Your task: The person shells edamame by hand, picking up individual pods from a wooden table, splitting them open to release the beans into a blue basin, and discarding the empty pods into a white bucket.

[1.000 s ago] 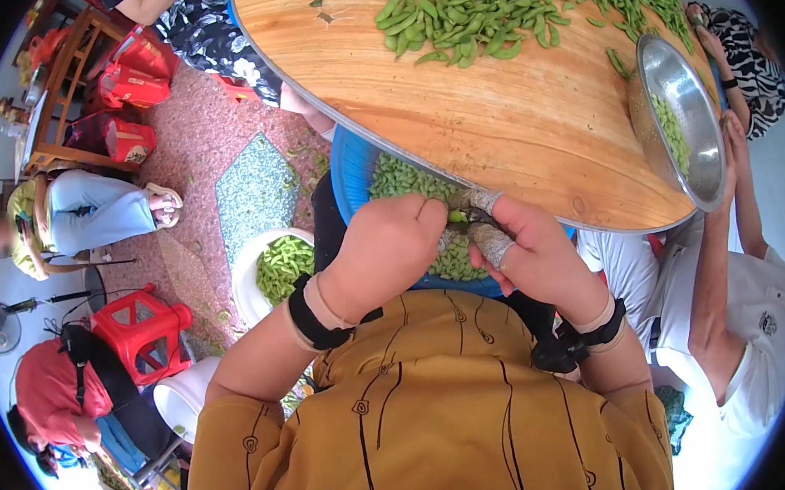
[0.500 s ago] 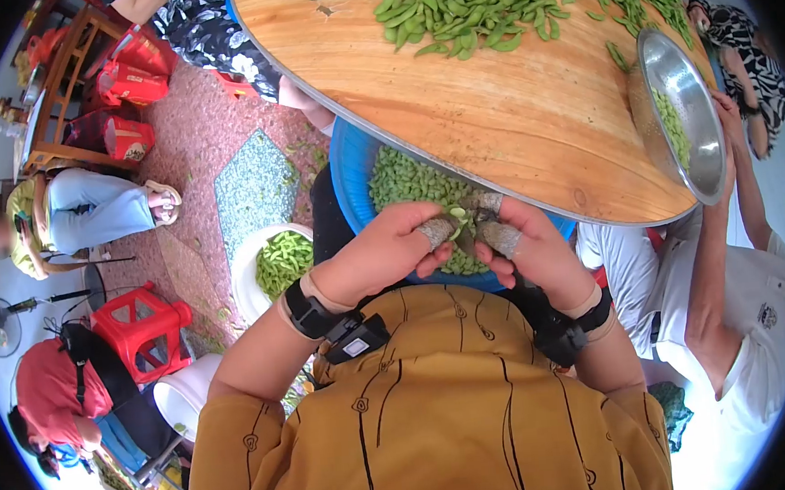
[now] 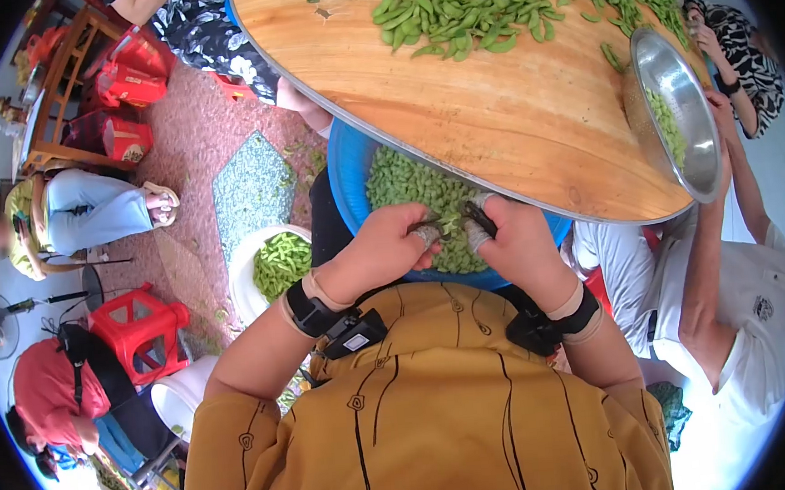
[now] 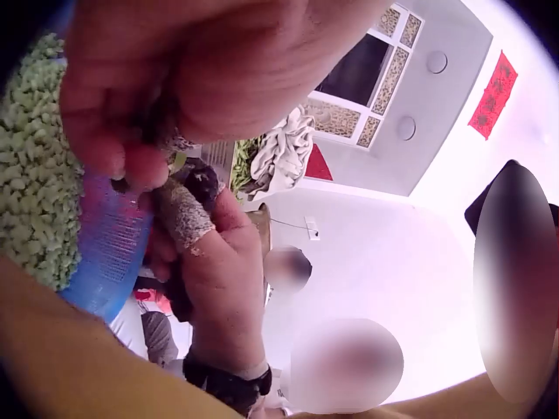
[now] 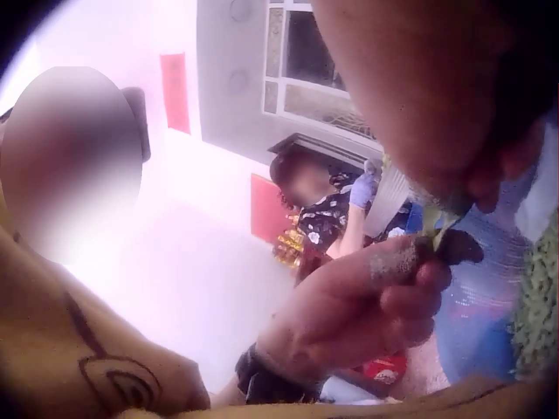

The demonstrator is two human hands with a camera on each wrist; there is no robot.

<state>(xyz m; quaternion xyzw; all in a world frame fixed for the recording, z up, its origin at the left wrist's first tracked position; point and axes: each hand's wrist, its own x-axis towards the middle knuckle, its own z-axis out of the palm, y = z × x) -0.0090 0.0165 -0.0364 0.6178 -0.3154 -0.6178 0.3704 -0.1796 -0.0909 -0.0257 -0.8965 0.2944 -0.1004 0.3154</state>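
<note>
Over a blue basin of shelled green beans, both hands meet at a small green pod. My left hand pinches it between thumb and fingers; in the right wrist view, that hand has wrapped, darkened fingertips. My right hand is close on the other side, its thumb and finger also on the pod, with grey wrapping on the thumb. The left wrist view has the right hand below the left hand, and a bit of green between them.
A wooden tabletop overhangs the basin, bearing a heap of pods and a metal colander. At left stand a white bucket of pods and a red stool. Other people sit around.
The hands were turned against each other around a pod, then opened it between the fingertips. Now they are slightly further apart and lower over the basin; the colander looks shifted slightly left.
</note>
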